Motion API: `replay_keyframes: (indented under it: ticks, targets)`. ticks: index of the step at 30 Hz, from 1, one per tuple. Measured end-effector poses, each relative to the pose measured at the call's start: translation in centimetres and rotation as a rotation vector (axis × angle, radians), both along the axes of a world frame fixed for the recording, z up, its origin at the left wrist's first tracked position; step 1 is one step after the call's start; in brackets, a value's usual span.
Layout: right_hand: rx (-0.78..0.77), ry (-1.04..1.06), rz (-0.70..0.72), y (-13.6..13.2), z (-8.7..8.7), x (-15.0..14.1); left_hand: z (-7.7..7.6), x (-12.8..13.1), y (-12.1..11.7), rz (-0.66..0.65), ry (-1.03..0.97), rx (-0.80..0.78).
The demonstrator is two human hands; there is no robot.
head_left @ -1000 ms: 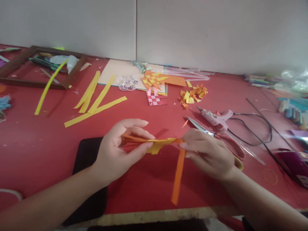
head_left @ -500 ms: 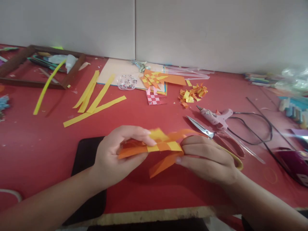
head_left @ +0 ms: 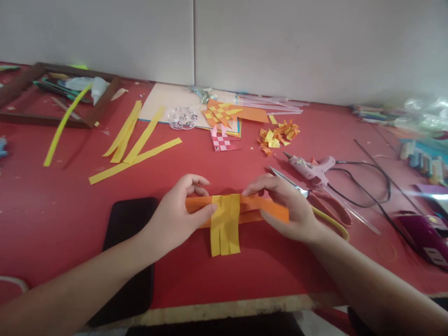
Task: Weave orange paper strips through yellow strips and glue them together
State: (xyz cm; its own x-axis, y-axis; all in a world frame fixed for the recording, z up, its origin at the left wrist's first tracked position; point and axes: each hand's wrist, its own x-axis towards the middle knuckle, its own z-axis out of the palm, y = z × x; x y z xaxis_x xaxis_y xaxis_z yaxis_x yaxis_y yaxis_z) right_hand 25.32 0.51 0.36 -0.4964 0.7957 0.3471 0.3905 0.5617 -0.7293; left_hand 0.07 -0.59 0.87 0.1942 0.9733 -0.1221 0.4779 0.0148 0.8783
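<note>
Left hand (head_left: 171,212) pinching woven paper (head_left: 226,228) — right hand (head_left: 297,210) loosely gripping its orange ends (head_left: 275,209).

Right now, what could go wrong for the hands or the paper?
The lower ends of the yellow strips are unheld, so they might slide apart. The orange strip in front of the right hand could crease if gripped tightly. The scissors appear close to that hand, so it might brush a blade.
</note>
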Motion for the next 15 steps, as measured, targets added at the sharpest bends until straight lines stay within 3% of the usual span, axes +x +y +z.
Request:
replay_keyframes:
  ticks: [2, 6, 8, 12, 15]
  targets:
    - [0.068, -0.083, 0.037, 0.1, 0.3, -0.1, -0.2, 0.0, -0.2, -0.015, 0.124, 0.120]
    - [0.232, -0.189, 0.136, -0.3, 1.3, -0.7, -0.6, -0.1, -0.6, -0.110, 0.454, 0.591]
    - [0.295, -0.248, 0.131, -0.7, 1.6, -1.2, -0.6, -0.1, -0.6, -0.154, 0.591, 0.750]
    - [0.324, -0.388, 0.078, -1.4, 1.1, -2.5, -0.5, 0.0, -0.4, -0.292, 0.655, 0.704]
    - [0.222, -0.453, 0.097, -1.6, 0.5, -3.4, -0.6, 0.1, -0.3, -0.344, 0.631, 0.649]
